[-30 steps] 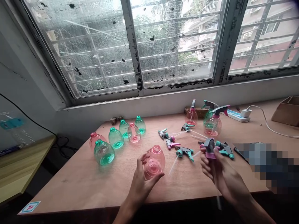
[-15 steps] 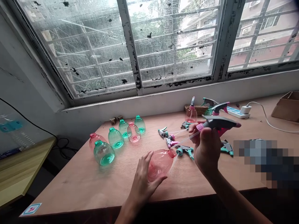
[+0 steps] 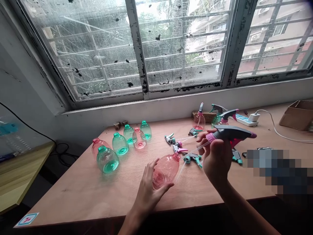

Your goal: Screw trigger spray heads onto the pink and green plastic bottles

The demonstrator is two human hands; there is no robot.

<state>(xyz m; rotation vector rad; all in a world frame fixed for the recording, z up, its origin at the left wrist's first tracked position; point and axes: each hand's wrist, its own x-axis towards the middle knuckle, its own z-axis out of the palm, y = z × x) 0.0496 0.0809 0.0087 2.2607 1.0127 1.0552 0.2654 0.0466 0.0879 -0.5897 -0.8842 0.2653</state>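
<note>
Pink bottle (image 3: 167, 168) is held in the left hand (image 3: 148, 189), fingers spread along its left side, thumb across the lower front. Bottle is tilted, neck pointed up and to the right, over the front middle of the counter (image 3: 80, 195); whether the base is touching the counter cannot be told. Dark grey spray head (image 3: 231, 132) with pink collar and trigger is gripped in the right hand (image 3: 217, 160), nozzle end pointed right. Clear tube (image 3: 194, 151) is slanted down-left from the collar, its lower end brought to the bottle mouth; whether it is inside cannot be made out.

Loose sprayers are scattered between and behind the hands: one with pink parts (image 3: 179, 149), the others teal and grey, one of these (image 3: 195, 160) lying just right of the bottle. Another teal one (image 3: 237, 156) is partly hidden by the right hand. At left, open bottles are grouped upright: four green, front one (image 3: 107, 160) nearest, and two pink, one (image 3: 140, 139) near the back. At the back right, fitted bottles are stood, a pink one (image 3: 199, 121) and a green one (image 3: 216, 120) included. Power strip (image 3: 241, 118) and cardboard box (image 3: 297, 117) are seen farther right. Window (image 3: 183, 49) is set behind.
</note>
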